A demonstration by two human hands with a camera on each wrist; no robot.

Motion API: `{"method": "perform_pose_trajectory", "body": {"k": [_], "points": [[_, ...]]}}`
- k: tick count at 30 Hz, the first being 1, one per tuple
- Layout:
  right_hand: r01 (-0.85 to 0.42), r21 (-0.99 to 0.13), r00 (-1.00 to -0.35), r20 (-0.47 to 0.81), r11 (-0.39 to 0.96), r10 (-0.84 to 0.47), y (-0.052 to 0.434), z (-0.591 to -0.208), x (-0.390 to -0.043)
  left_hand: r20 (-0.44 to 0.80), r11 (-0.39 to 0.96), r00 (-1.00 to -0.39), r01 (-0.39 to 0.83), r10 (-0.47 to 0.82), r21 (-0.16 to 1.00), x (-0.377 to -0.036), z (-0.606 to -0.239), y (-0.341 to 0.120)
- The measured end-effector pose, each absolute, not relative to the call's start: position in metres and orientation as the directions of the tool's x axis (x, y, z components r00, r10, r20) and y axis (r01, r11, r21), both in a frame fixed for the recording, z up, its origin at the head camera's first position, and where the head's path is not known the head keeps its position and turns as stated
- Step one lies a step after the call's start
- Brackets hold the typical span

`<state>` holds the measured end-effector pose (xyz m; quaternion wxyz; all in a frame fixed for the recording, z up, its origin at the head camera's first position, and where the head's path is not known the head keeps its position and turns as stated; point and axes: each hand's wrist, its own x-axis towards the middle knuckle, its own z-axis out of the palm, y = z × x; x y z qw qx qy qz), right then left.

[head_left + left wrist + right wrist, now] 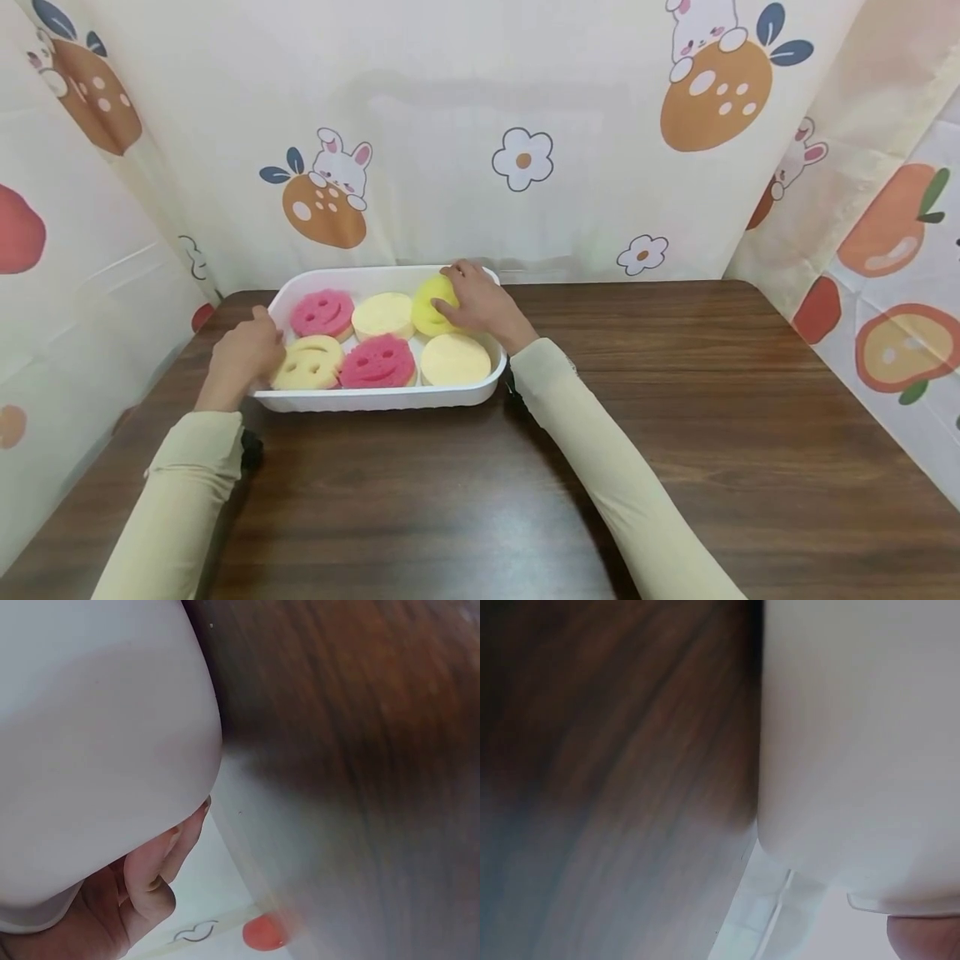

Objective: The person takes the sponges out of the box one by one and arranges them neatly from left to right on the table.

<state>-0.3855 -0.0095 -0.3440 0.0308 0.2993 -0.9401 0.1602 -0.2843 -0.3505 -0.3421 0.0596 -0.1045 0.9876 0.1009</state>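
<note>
A white tray (375, 402) holds several round sponges, some with smiley faces. At the tray's left end, my left hand (247, 350) grips the rim, and the left wrist view shows its fingers (150, 862) bent against the outer wall. My right hand (483, 304) reaches over the back right corner and holds a bright yellow smiley sponge (429, 308), slightly tilted. Near it lie a plain pale yellow sponge (455, 360) in front and another pale sponge (384, 316) to its left. The right wrist view mostly shows the tray's outer wall (855, 750).
Two pink smiley sponges (322, 313) and a pale yellow smiley sponge (309, 363) also lie in the tray. The tray stands at the back of a dark wooden table (637, 417), close to a patterned curtain (450, 208). More patterned cloth (900, 275) hangs at both sides.
</note>
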Motion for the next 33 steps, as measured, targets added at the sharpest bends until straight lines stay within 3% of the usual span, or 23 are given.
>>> {"method": "perform_pose_trajectory", "body": {"k": [17, 33], "points": [[-0.568, -0.288, -0.821, 0.138, 0.771, -0.553, -0.0105, -0.3418, -0.3865, -0.155, 0.957, -0.967, -0.227, -0.2, 0.179, -0.2882, -0.3436, -0.3519], [-0.572, -0.389, -0.816, 0.183, 0.722, -0.549, -0.0055, -0.3402, -0.3873, -0.191, 0.946, -0.955, -0.263, -0.226, 0.193, -0.2866, -0.3405, -0.349]]}}
